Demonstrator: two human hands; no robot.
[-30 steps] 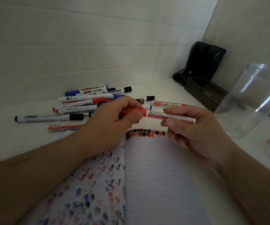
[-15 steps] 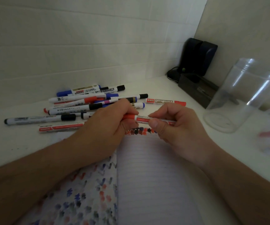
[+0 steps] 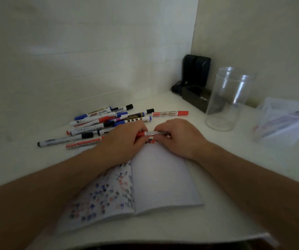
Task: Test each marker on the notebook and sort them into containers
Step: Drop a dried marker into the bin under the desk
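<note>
Lying flat near the front edge of the smooth white counter [image 3: 235,177], an open lined paper notebook [image 3: 163,177] is seen with its left page densely dotted in blue, red and dark ink marks, while its right page is marked only by a short row of blots at the top. Above that row, a slim cylindrical white marker with a red cap [image 3: 149,133] is held level between both hands. The red cap end is gripped by the curled fingers of the left hand [image 3: 123,139], and the white printed barrel is pinched by the curled fingers and thumb of the right hand [image 3: 179,136]; whether the cap is seated or being drawn off cannot be told.

Behind the left hand, toward the back edge, a loose heap of plastic markers [image 3: 105,121] is spread out (white barrels with blue, black and red caps), some crossing one another. A separate white marker with a red cap and brown lettering [image 3: 170,113] lies alone just right of the heap. Toward the back right corner, a tall clear cylindrical plastic jar [image 3: 226,98] stands upright. Near the right edge, a second clear container [image 3: 282,121] is seen blurred, with red and blue markers inside it. A dark boxy object [image 3: 196,82] sits in the corner against the wall.
</note>
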